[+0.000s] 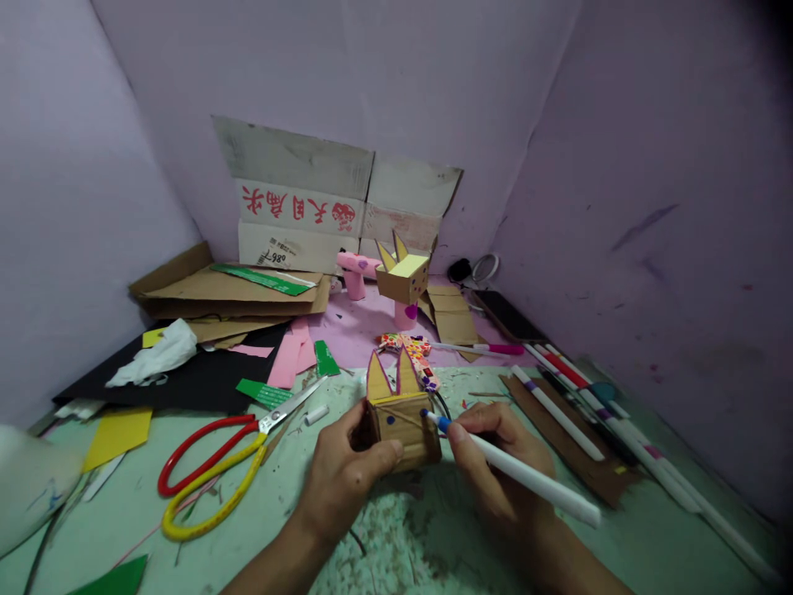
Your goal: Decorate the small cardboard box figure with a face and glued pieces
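Observation:
A small cardboard box [409, 434] with two pointed, purple-edged ears stands in front of me, gripped at its left side by my left hand [347, 463]. One blue dot marks the left of its front face. My right hand [505, 459] pinches a white marker [533, 479] with a blue collar. The marker's tip touches the upper right of the box front, at a second blue dot. Left of the box lies a white marker cap [316, 414]. Scissors [263, 426] with red and yellow handles rest further left, partly opened.
Behind the box stands a similar eared cardboard head [402, 277] on a pink tube. Several markers [557, 413] and a brown cardboard strip [570, 438] lie at right, near a dark phone [508, 314]. Cardboard sheets [248, 293], black paper [216, 372] and coloured scraps cover the left.

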A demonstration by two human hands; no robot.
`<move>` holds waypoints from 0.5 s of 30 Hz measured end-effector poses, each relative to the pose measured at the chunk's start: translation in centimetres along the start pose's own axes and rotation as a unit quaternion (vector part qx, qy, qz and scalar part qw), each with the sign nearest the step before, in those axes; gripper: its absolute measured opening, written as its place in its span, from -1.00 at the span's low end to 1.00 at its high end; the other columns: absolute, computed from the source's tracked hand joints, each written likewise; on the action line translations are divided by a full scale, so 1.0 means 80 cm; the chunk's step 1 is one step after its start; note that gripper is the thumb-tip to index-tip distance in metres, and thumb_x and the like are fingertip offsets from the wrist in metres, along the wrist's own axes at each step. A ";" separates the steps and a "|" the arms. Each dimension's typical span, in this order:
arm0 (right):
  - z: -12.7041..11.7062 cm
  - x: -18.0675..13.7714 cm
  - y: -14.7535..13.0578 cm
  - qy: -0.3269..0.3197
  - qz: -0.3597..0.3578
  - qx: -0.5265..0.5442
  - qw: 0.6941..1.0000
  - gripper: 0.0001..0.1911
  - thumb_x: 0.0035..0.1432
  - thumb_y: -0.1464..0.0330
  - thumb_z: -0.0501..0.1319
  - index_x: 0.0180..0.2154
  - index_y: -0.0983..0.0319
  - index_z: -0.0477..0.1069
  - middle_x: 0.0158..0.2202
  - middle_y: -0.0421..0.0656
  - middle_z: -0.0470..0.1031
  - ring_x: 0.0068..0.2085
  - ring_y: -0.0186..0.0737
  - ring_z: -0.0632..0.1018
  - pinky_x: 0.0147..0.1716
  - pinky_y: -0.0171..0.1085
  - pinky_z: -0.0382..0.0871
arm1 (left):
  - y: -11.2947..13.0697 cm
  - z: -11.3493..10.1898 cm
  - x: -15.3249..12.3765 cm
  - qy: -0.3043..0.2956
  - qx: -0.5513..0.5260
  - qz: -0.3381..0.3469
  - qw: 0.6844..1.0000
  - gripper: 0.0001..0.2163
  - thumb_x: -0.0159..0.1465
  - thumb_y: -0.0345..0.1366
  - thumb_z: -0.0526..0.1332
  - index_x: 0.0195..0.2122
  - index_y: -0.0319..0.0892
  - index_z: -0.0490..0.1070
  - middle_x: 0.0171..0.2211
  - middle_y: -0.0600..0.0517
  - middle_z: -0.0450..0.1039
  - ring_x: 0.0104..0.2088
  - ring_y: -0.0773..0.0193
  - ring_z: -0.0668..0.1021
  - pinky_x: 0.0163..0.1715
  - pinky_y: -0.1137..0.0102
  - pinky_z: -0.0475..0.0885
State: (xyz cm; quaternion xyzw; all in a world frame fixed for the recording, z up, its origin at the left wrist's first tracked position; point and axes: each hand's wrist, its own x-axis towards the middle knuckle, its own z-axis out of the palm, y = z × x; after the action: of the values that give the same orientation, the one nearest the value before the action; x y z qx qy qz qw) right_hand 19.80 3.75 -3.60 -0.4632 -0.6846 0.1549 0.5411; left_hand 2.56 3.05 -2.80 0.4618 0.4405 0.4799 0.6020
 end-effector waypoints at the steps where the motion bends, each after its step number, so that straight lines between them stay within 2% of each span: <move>1: 0.000 0.000 0.000 0.001 -0.002 0.001 1.000 -0.83 0.14 0.33 0.16 -0.50 0.18 0.32 -0.74 -0.30 0.31 -0.64 -0.27 0.42 -0.68 -0.35 0.22 | 0.000 0.000 0.000 -0.001 -0.001 0.003 1.000 -0.62 0.06 -0.34 0.27 -0.06 -0.31 0.43 -0.10 -0.15 0.54 -0.12 -0.06 0.53 -0.12 0.19 0.43; 15: -0.001 0.000 0.002 -0.008 -0.013 -0.007 1.000 -0.83 0.14 0.33 0.16 -0.50 0.19 0.33 -0.73 -0.30 0.33 -0.70 -0.33 0.37 -0.72 -0.38 0.19 | 0.001 -0.001 0.000 -0.004 -0.012 0.002 1.000 -0.59 0.06 -0.34 0.27 -0.04 -0.31 0.43 -0.07 -0.16 0.54 -0.08 -0.07 0.53 -0.07 0.16 0.41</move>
State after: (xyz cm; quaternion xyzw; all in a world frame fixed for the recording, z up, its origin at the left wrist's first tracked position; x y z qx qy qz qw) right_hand 19.90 3.80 -3.67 -0.4570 -0.6959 0.1468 0.5341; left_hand 2.47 3.09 -2.77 0.4571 0.4313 0.4843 0.6086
